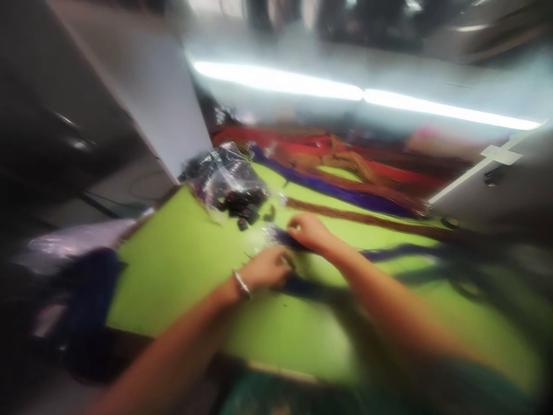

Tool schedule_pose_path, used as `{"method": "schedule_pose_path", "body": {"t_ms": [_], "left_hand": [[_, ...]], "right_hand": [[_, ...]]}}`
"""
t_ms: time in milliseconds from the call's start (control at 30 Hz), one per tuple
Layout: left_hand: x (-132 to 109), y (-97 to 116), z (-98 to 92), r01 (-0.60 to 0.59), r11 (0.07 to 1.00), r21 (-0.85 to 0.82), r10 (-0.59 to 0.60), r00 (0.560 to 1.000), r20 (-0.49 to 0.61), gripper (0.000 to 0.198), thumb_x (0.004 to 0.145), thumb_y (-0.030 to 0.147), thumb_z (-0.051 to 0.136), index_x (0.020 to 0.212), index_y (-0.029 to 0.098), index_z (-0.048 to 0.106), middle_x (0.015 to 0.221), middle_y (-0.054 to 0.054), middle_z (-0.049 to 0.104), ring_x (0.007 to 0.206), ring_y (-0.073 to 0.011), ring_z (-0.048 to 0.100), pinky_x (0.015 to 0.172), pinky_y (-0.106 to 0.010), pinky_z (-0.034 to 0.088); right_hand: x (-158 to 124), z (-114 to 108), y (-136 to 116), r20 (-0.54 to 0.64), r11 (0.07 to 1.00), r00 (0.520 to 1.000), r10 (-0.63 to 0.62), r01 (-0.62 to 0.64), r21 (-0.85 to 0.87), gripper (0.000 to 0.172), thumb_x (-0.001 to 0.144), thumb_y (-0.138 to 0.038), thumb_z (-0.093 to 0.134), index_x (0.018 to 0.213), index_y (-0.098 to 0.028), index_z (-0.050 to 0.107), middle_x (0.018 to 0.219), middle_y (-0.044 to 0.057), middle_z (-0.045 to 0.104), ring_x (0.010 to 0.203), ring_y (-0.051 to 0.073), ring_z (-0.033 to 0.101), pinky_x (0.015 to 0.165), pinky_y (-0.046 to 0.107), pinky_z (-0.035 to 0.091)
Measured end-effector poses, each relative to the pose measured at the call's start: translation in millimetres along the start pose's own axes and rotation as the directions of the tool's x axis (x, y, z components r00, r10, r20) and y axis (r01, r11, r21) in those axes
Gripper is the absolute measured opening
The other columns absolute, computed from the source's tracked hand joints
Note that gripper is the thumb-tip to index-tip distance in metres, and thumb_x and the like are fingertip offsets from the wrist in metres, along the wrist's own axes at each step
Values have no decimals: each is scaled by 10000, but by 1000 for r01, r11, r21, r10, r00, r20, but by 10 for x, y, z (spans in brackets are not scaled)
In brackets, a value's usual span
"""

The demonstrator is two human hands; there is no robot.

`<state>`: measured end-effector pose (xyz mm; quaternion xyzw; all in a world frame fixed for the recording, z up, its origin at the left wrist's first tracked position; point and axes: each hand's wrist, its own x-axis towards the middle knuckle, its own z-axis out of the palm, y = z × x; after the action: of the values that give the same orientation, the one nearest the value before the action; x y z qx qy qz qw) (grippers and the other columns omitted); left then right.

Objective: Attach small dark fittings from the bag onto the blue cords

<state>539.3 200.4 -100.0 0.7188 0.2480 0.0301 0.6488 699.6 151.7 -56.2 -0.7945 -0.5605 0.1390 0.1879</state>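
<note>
Two bare hands meet near the middle of a green table [162,276], both with fingers curled and nearly closed. Blue wires [389,253] lie at and under them, in two strands whose long axis runs left to right, reaching well off to the right past the right forearm. Right hand [311,231], farther from the body, is over the left end of the upper strand; its thumb and fingers bend into a small ring. Left hand [266,268], wearing a silver bracelet [242,283], is nearer the body, at the left end of the lower strand. Blur hides the fingertips, so whether either hand grips the wires or only touches them cannot be told.

The wires look thin, dark blue and loosely gathered, soft and slack rather than stiff. A pale, shiny tip [268,233] shows at the upper strand's left end, just beyond the left hand. Farther back, brown wires [345,214] lie roughly parallel, and a clear bag [231,167] sits behind black parts [242,210].
</note>
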Motion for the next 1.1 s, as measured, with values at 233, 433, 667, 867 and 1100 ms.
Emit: {"method": "schedule_pose_path", "body": {"t_ms": [233,433,667,867,1100], "left_hand": [[-52,81,0,-71,994,84,68,997,42,141,706,179,574,845,166,597,562,-13,574,452,-131,559,390,-206,423],[-138,240,-45,-27,991,131,8,990,138,235,758,295,554,953,165,569,649,-15,575,514,-140,579,416,-234,461],[-105,213,-56,-142,981,-133,144,990,5,374,769,318,606,1107,159,590,705,-25,588,540,-105,544,485,-223,456],[-26,189,-42,-186,861,-473,143,982,-126,358,741,277,671,1077,157,636,840,-53,609,623,-91,532,547,-206,437],[44,164,-2,-113,720,-685,43,992,-119,310,684,184,721,987,135,677,786,-36,603,567,-47,487,517,-158,403]], "right_hand": [[334,328,-83,30,982,982,188,-187,-30,171,699,-186,543,541,-142,594,513,9,520,467,83,355,468,231,233],[368,197,-17,83,984,986,142,-150,100,175,706,-186,563,540,-130,567,485,-30,451,475,65,328,470,214,237],[-20,-172,-50,-110,961,989,95,-62,268,146,718,-122,529,583,-129,586,591,5,573,571,85,462,556,196,327],[-602,-183,29,-249,873,961,117,20,488,206,765,-234,529,596,-137,596,533,-23,524,527,80,436,518,188,333],[-801,150,-21,-377,962,922,-87,176,208,176,783,-186,518,625,-171,595,627,1,609,567,92,473,574,202,338]]}}
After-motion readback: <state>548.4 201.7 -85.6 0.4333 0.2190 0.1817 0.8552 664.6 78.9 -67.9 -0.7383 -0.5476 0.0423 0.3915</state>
